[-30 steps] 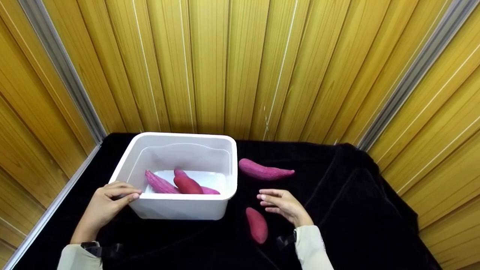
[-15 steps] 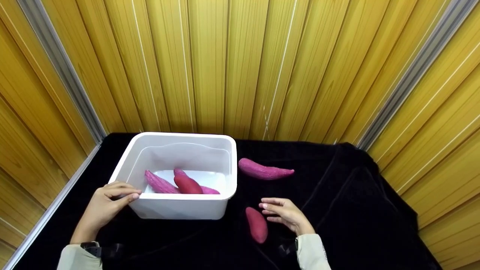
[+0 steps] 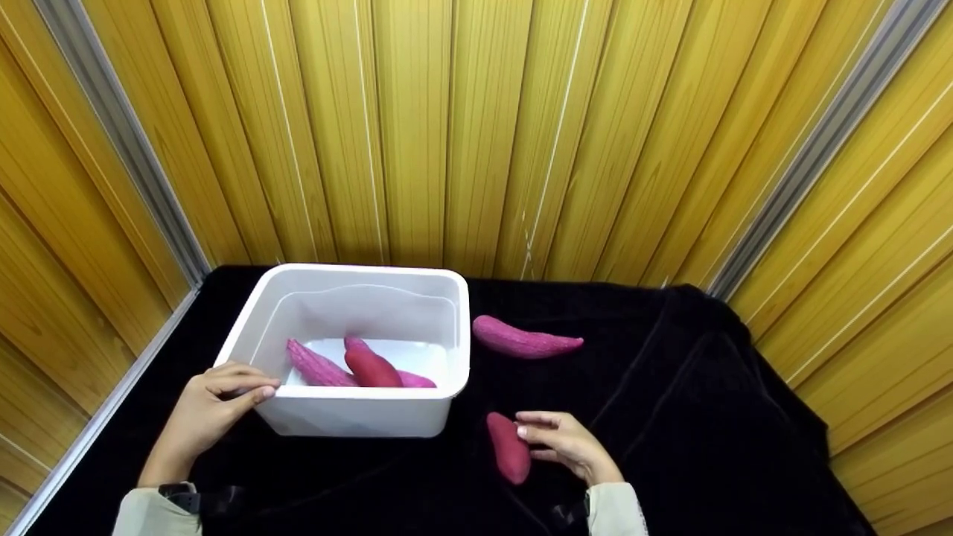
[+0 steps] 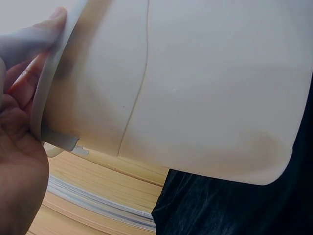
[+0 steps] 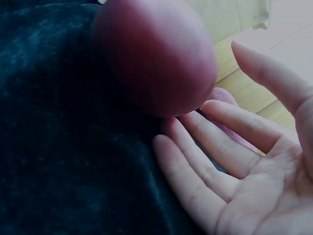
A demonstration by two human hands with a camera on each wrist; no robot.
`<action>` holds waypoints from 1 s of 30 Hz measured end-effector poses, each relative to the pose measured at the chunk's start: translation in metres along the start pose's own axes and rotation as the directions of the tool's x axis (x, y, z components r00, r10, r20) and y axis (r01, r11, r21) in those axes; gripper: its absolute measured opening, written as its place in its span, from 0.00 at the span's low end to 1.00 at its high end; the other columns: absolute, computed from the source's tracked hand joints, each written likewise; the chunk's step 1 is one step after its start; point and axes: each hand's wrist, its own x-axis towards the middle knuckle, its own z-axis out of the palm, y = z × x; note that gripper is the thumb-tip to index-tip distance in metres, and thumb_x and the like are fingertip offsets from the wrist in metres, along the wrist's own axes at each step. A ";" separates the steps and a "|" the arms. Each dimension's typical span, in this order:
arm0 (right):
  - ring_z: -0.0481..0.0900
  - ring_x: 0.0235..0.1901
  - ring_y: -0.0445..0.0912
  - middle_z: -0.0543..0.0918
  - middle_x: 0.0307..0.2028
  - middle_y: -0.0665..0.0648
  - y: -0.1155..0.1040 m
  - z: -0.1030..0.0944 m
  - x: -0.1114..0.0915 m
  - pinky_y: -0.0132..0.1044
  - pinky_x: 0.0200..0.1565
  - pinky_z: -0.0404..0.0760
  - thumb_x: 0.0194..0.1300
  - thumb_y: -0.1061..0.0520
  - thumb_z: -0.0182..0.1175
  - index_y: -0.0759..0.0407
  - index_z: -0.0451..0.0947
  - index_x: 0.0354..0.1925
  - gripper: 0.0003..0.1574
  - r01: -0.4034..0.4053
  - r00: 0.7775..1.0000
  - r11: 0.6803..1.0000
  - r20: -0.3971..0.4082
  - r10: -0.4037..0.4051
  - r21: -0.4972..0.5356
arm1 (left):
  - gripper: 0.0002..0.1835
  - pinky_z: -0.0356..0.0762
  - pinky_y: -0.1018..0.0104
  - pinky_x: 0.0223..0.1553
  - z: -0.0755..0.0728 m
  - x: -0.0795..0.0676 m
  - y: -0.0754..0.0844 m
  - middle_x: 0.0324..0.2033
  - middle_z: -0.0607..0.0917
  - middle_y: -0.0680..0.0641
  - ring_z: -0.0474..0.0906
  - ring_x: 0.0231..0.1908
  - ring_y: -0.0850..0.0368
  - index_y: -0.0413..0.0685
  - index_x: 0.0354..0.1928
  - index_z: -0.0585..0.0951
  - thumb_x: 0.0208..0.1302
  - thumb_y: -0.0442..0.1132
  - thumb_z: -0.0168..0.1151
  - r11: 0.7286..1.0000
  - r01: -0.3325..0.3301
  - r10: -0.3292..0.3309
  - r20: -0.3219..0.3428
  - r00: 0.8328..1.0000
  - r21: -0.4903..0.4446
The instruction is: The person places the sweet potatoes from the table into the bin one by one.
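By the left hand (image 3: 212, 402), a white plastic bin (image 3: 361, 417) is pinched at its rim. Beside it, on the black-clothed surface (image 3: 715, 454), a red sweet potato (image 3: 508, 452) is flanked by the right hand (image 3: 566, 444), fingers parted and nothing gripped. A grasp is apparently being prepared; finger closure seems called for.

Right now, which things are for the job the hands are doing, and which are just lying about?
Probably for the job:
white bin, its rim held by the left hand
loose red vegetable, with the right hand at its side
loose pink vegetable
red and pink vegetables inside the bin

Probably just there:
black cloth
yellow wood-look walls
metal strips
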 end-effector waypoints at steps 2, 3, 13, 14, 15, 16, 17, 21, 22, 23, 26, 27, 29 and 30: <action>0.80 0.48 0.44 0.78 0.57 0.64 0.001 0.001 -0.002 0.45 0.52 0.80 0.62 0.54 0.65 0.75 0.65 0.63 0.38 0.008 1.000 1.000 -0.001 -0.008 -0.007 | 0.14 0.72 0.85 0.40 0.000 0.000 0.000 0.27 0.87 0.53 0.79 0.33 0.71 0.42 0.26 0.88 0.40 0.17 0.71 1.000 -0.001 0.001 0.000 1.000 0.001; 0.80 0.48 0.44 0.78 0.57 0.64 0.002 0.002 -0.002 0.44 0.52 0.81 0.62 0.54 0.65 0.75 0.65 0.63 0.38 0.012 1.000 1.000 -0.003 -0.012 -0.014 | 0.14 0.72 0.85 0.40 0.000 0.000 0.001 0.27 0.87 0.53 0.79 0.33 0.72 0.43 0.26 0.88 0.40 0.18 0.71 1.000 0.000 0.000 0.000 1.000 0.006; 0.80 0.49 0.46 0.79 0.55 0.68 0.005 0.012 -0.007 0.42 0.51 0.81 0.59 0.54 0.68 0.74 0.69 0.61 0.38 0.046 0.997 0.988 -0.052 -0.055 -0.146 | 0.14 0.71 0.85 0.40 0.001 0.000 -0.002 0.26 0.86 0.53 0.78 0.33 0.72 0.43 0.26 0.88 0.39 0.17 0.71 1.000 -0.007 0.007 -0.006 1.000 0.025; 0.80 0.49 0.45 0.79 0.55 0.68 0.005 0.013 -0.008 0.41 0.50 0.82 0.59 0.54 0.68 0.74 0.69 0.60 0.38 0.049 0.997 0.987 -0.058 -0.058 -0.155 | 0.15 0.71 0.85 0.40 0.001 -0.001 -0.002 0.26 0.86 0.53 0.78 0.33 0.72 0.43 0.26 0.88 0.39 0.17 0.71 1.000 -0.009 0.010 -0.006 1.000 0.027; 0.80 0.49 0.45 0.79 0.55 0.68 0.006 0.014 -0.008 0.40 0.50 0.82 0.59 0.54 0.68 0.74 0.69 0.60 0.37 0.049 0.996 0.986 -0.062 -0.060 -0.162 | 0.15 0.71 0.85 0.40 0.001 -0.001 -0.002 0.26 0.86 0.53 0.78 0.33 0.72 0.43 0.26 0.88 0.39 0.17 0.71 1.000 -0.011 0.011 -0.007 1.000 0.027; 0.80 0.49 0.45 0.78 0.55 0.68 0.006 0.015 -0.008 0.40 0.49 0.82 0.59 0.54 0.68 0.74 0.70 0.60 0.37 0.052 0.996 0.984 -0.066 -0.064 -0.170 | 0.15 0.71 0.85 0.40 0.001 -0.001 -0.002 0.26 0.86 0.54 0.78 0.33 0.72 0.43 0.26 0.88 0.39 0.17 0.71 1.000 -0.012 0.013 -0.009 1.000 0.029; 0.80 0.49 0.46 0.78 0.56 0.68 0.006 0.016 -0.008 0.40 0.49 0.82 0.59 0.54 0.68 0.74 0.70 0.60 0.37 0.055 0.995 0.983 -0.069 -0.068 -0.177 | 0.15 0.70 0.86 0.40 0.001 -0.001 -0.002 0.26 0.86 0.54 0.78 0.33 0.72 0.43 0.26 0.88 0.39 0.17 0.71 0.999 -0.014 0.014 -0.010 1.000 0.030; 0.80 0.49 0.47 0.79 0.54 0.69 0.006 0.020 -0.010 0.39 0.47 0.82 0.59 0.55 0.68 0.74 0.69 0.60 0.37 0.061 0.994 0.982 -0.076 -0.075 -0.179 | 0.14 0.70 0.86 0.40 0.000 0.000 -0.001 0.26 0.86 0.54 0.78 0.33 0.73 0.42 0.26 0.88 0.39 0.17 0.71 0.999 -0.019 0.019 -0.010 1.000 0.031; 0.80 0.49 0.47 0.80 0.53 0.68 0.006 0.021 -0.011 0.39 0.47 0.82 0.59 0.56 0.68 0.74 0.69 0.61 0.37 0.062 0.994 0.982 -0.078 -0.077 -0.179 | 0.14 0.70 0.86 0.40 0.000 0.000 -0.001 0.27 0.86 0.54 0.78 0.33 0.73 0.42 0.26 0.88 0.39 0.17 0.71 0.999 -0.019 0.019 -0.009 1.000 0.030; 0.80 0.48 0.47 0.80 0.53 0.68 0.005 0.022 -0.011 0.39 0.46 0.83 0.59 0.56 0.68 0.74 0.69 0.61 0.37 0.063 0.994 0.982 -0.079 -0.079 -0.180 | 0.14 0.71 0.86 0.40 0.000 0.000 0.000 0.27 0.86 0.54 0.78 0.33 0.72 0.42 0.26 0.88 0.39 0.17 0.71 0.999 -0.019 0.020 -0.007 1.000 0.029; 0.81 0.46 0.46 0.81 0.51 0.65 0.003 0.024 -0.012 0.38 0.43 0.83 0.59 0.56 0.68 0.73 0.68 0.61 0.38 0.060 0.994 0.981 -0.078 -0.076 -0.183 | 0.14 0.71 0.86 0.40 -0.001 0.001 0.001 0.27 0.86 0.54 0.78 0.33 0.72 0.43 0.26 0.88 0.40 0.17 0.71 1.000 -0.018 0.018 -0.002 1.000 0.024; 0.81 0.46 0.46 0.81 0.51 0.64 0.003 0.025 -0.012 0.38 0.43 0.83 0.59 0.56 0.68 0.73 0.68 0.62 0.38 0.058 0.994 0.981 -0.077 -0.073 -0.184 | 0.14 0.71 0.85 0.40 -0.001 0.001 0.002 0.27 0.86 0.54 0.78 0.33 0.72 0.43 0.26 0.88 0.40 0.17 0.71 1.000 -0.018 0.018 -0.001 1.000 0.025; 0.81 0.45 0.45 0.81 0.51 0.64 0.003 0.025 -0.013 0.38 0.41 0.83 0.59 0.55 0.68 0.71 0.68 0.63 0.38 0.049 0.995 0.982 -0.076 -0.063 -0.180 | 0.14 0.71 0.85 0.40 -0.001 0.001 0.003 0.27 0.86 0.54 0.78 0.33 0.72 0.44 0.27 0.88 0.41 0.18 0.71 1.000 -0.015 0.015 0.004 1.000 0.023; 0.81 0.45 0.45 0.80 0.52 0.64 0.003 0.026 -0.013 0.38 0.41 0.83 0.59 0.55 0.68 0.70 0.68 0.63 0.39 0.044 0.995 0.983 -0.077 -0.058 -0.176 | 0.14 0.71 0.85 0.40 -0.001 0.001 0.003 0.27 0.86 0.54 0.78 0.33 0.72 0.44 0.27 0.88 0.41 0.18 0.71 1.000 -0.015 0.014 0.006 1.000 0.021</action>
